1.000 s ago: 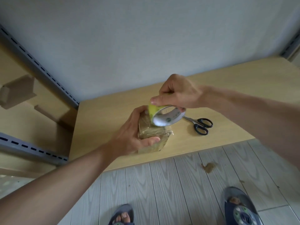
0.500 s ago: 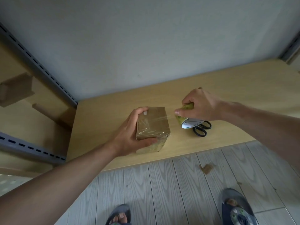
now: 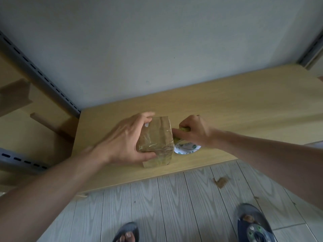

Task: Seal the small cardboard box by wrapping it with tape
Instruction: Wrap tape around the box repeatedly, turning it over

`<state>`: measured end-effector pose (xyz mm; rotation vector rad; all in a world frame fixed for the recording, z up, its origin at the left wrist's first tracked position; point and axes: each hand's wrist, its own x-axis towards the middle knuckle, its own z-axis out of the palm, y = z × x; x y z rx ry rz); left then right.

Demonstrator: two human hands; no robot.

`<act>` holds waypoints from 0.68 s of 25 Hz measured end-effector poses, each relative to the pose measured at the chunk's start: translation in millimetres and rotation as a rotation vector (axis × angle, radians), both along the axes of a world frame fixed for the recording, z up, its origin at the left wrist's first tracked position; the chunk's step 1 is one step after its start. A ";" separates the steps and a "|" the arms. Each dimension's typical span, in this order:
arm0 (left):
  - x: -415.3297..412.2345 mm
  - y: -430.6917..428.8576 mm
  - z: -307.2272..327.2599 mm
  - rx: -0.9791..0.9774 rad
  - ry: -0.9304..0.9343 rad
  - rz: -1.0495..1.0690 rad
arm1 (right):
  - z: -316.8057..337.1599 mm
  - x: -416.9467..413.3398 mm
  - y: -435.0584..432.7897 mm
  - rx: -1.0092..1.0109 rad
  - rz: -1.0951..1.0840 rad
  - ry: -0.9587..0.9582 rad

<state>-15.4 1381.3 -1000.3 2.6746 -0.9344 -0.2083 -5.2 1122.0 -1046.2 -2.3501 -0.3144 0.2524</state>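
1. Bench (image 3: 244,105): light wood top, its front edge over a grey plank floor (image 3: 174,203).
2. Left hand (image 3: 122,138): grips the box from its left side, fingers curled over the far top edge and thumb on the near face.
3. Small cardboard box (image 3: 155,135): stands on the bench near the front edge, toward the left end. Glossy tape is already over its top and front.
4. Right hand (image 3: 194,131): fingers curled round the tape roll, against the box's right side.
5. Tape roll (image 3: 187,148): white printed core showing, just beside the box's right face.
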 end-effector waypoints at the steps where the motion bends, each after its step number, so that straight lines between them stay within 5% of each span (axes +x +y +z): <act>1: 0.5 -5.7 11.4 0.155 -0.012 0.008 | 2.1 0.9 2.8 0.005 -0.014 0.013; 3: -4.1 -26.6 23.5 0.404 0.014 0.047 | 8.4 1.5 7.5 0.003 -0.018 0.036; 6: -4.9 -62.6 13.1 0.502 -0.004 0.023 | 14.6 -1.2 18.2 -0.042 0.027 0.056; 9: 7.8 -63.0 7.7 0.289 -0.045 0.073 | 21.7 1.7 16.5 -0.026 0.009 0.000; 13: 4.8 -24.4 -21.5 -0.245 -0.015 0.170 | 50.0 13.8 2.6 0.173 -0.048 -0.132; 17: 2.2 3.8 -45.6 -0.364 0.088 0.193 | 51.7 8.3 21.6 0.209 0.052 -0.058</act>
